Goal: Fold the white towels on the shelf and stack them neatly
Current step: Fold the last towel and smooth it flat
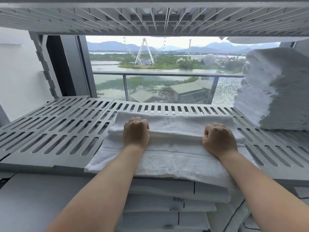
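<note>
A white towel point(173, 153) lies spread across the front of the grey slatted shelf point(55, 131), at 6 o'clock from the middle of the view. Its near edge hangs a little over the shelf's front lip. A raised fold runs across the towel from 9 to 3 o'clock, and both hands are on that fold.

The left hand point(136, 131) sits at the fold's 9 o'clock end, knuckles up. Its fingers point(143, 123) are curled tight over the ridge of cloth, with the thumb tucked against the fold. The right hand point(217, 138) sits toward the 3 o'clock end. Its fingers point(210, 129) are likewise curled into a fist-like grip that pinches the folded edge. Neither hand shows any gap between fingers and cloth. Both forearms reach in from 6 o'clock, bare, resting across the nearer part of the towel.

At 2 o'clock from the towel, on the same shelf, stands a tall stack of folded towels point(275, 91); it stands apart from the towel being handled. Below the shelf's front edge, at 6 o'clock, a lower pile of folded linens point(167, 198) shows a small printed label. The ribbed underside of an upper shelf point(150, 19) fills the 12 o'clock band. Beyond the shelf a balcony railing point(167, 74) crosses a view of water, hills and a Ferris wheel point(144, 51).
</note>
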